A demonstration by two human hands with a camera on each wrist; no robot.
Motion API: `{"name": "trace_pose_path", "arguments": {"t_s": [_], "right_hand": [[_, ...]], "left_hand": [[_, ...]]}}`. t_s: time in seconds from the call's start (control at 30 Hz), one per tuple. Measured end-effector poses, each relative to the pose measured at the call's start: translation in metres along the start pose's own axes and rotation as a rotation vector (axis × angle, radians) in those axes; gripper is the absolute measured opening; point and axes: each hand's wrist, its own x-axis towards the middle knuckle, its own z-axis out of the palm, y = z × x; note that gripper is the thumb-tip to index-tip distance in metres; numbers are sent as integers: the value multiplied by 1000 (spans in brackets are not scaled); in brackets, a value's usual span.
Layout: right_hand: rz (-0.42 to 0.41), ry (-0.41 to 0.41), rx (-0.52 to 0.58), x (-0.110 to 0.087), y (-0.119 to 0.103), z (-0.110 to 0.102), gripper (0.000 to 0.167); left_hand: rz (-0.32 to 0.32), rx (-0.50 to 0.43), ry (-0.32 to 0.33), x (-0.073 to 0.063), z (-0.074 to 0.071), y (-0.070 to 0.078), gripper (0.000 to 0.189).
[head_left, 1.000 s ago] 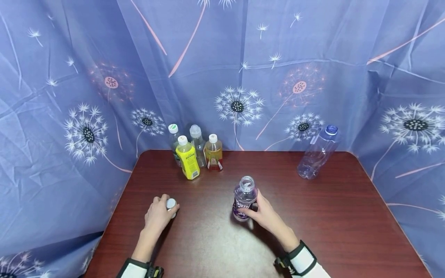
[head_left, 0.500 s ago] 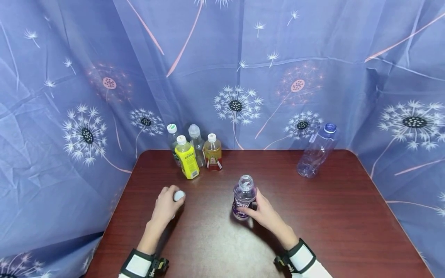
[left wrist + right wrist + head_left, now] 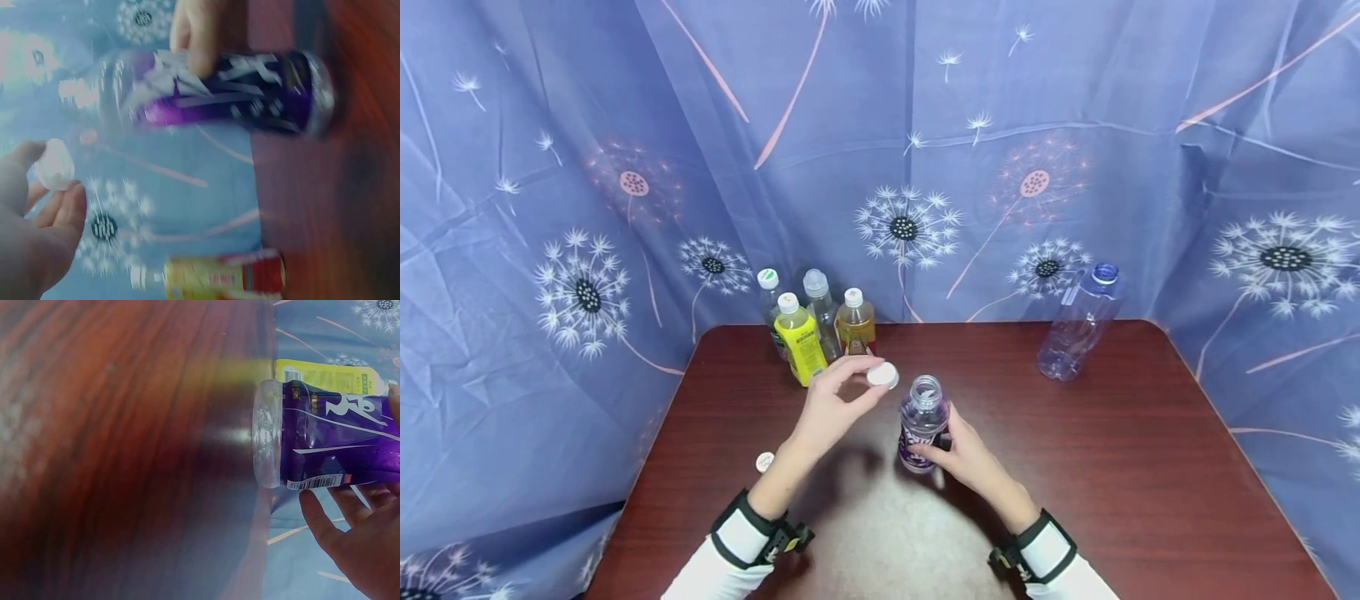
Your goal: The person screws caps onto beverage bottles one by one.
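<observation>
My left hand (image 3: 829, 414) pinches a white bottle cap (image 3: 882, 375) between thumb and fingers, held above the table. Just to its right stands an upright clear bottle (image 3: 919, 423) with a purple label, its mouth uncovered. My right hand (image 3: 976, 457) grips that bottle from the right side around the label. In the left wrist view the cap (image 3: 55, 165) sits apart from the bottle's neck, and the purple label (image 3: 269, 94) is blurred. In the right wrist view the bottle's clear base (image 3: 267, 434) shows, with fingers (image 3: 322, 528) against the label.
A second white cap (image 3: 764, 462) lies on the table beside my left forearm. At the back left stand capped bottles, including a yellow one (image 3: 803, 346) and an amber one (image 3: 856, 323). A large uncapped bluish bottle (image 3: 1075, 329) stands back right. A patterned curtain (image 3: 820, 208) surrounds the table.
My left hand has lifted a white cap from the left side of the table and carried it right, close to the bottle's mouth. The right hand and bottle have stayed in place.
</observation>
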Motion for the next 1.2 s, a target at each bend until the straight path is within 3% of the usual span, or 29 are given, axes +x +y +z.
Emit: {"name": "trace_pose_path", "arguments": {"t_s": [0.2,0.47,0.67,0.9,1.2], "right_hand": [[-19,-8,5,1,2,3,67],[-34,-13,6,0,2,4,71],[-43,-2,-1,-2,4,4,71],[-50,15,-19,-3,5,2,70],[-73,20,-20,-1,5,1,73]], "left_hand": [[70,-96,-45,12,22,11,37],[142,-86,-82,9,38,9,36],[130,-80,-85,6,44,5,37],[84,-46,-69,7,52,4,57],[77,-41,-64,6,56,4,57]]}}
